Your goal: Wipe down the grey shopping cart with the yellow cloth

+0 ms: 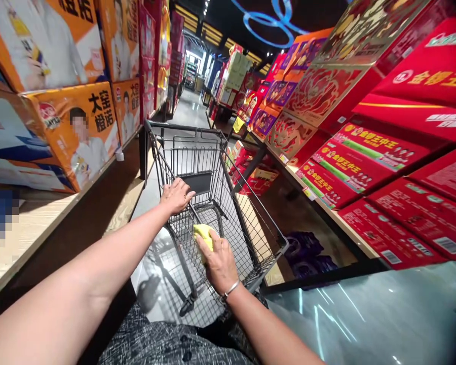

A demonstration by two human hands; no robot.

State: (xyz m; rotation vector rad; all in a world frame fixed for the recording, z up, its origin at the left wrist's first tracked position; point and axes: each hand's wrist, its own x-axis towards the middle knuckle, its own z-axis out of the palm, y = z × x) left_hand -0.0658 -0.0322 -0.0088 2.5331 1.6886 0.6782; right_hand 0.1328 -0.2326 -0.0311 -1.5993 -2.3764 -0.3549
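Observation:
A black wire shopping cart [258, 213] stands in front of me, tilted in view, its basket bare down to the wire floor. My left hand [177, 195] is closed over the cart's near top rail, fingers curled across it. Closer to me, my right hand [219, 258] grips a folded yellow cloth [203, 232] and presses it against the same rail. The fingers' undersides and part of the cloth are hidden by the hand. A silver bracelet [231, 290] circles my right wrist.
Orange drink cartons [76, 137] are stacked on a wooden shelf [61, 218] at left. Red gift boxes [357, 162] fill the shelf at right, purple packages [307, 251] below. A tiled aisle [188, 109] runs ahead between displays. Shelf edges flank the cart closely.

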